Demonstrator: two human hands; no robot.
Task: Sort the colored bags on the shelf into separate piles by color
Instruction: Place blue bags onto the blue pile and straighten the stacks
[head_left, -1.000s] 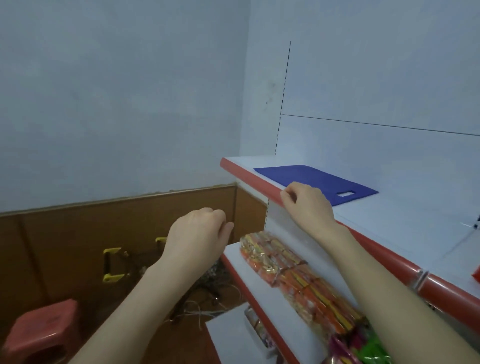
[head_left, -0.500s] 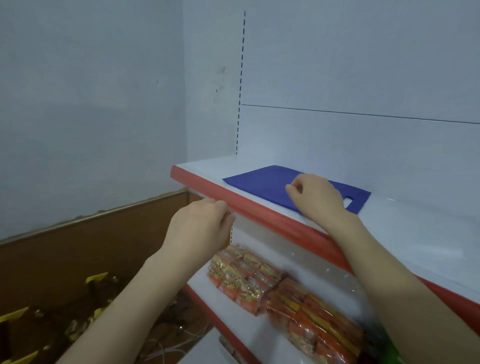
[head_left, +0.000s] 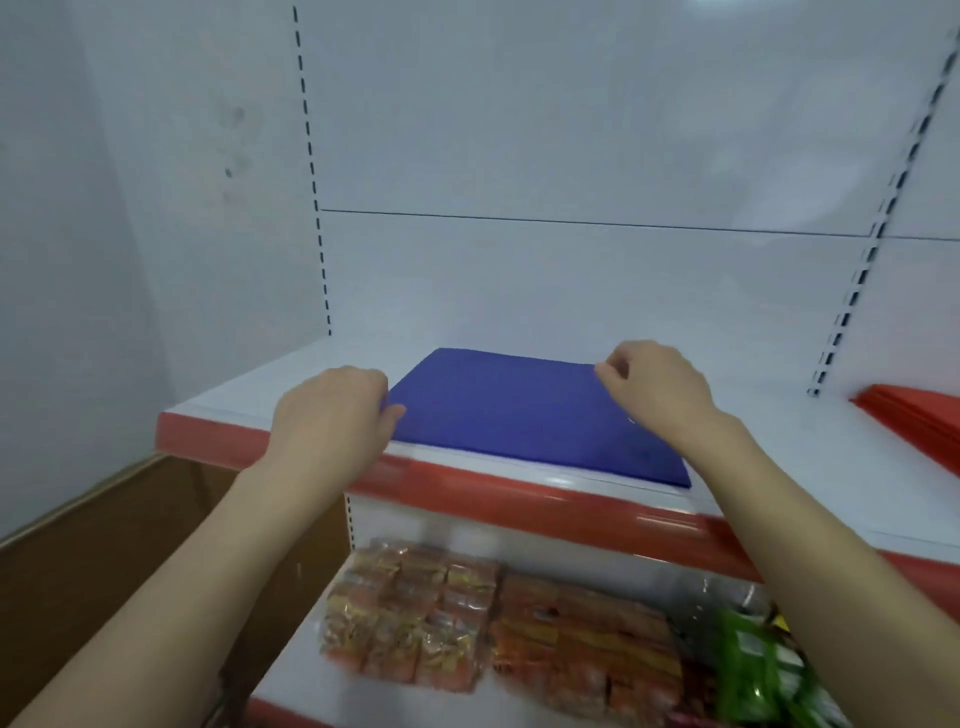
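A flat blue bag (head_left: 514, 410) lies on the white upper shelf (head_left: 779, 447), close to the shelf's red front edge. My left hand (head_left: 332, 415) is at the bag's near left corner, fingers curled and thumb on the bag's edge. My right hand (head_left: 660, 389) lies over the bag's right side, its curled fingertips pinching the far right corner. A pile of red bags (head_left: 919, 421) sits on the same shelf at the far right, partly cut off by the frame.
The lower shelf holds orange snack packs (head_left: 415, 629) and green packets (head_left: 758, 665). The white back panel has slotted uprights (head_left: 872, 218) on both sides. A brown wall panel (head_left: 104, 561) stands lower left.
The view has swung to face the shelf. My left hand rose from below the shelf edge to the bag's left corner. My right hand shifted to the bag's right corner. The red pile came into view.
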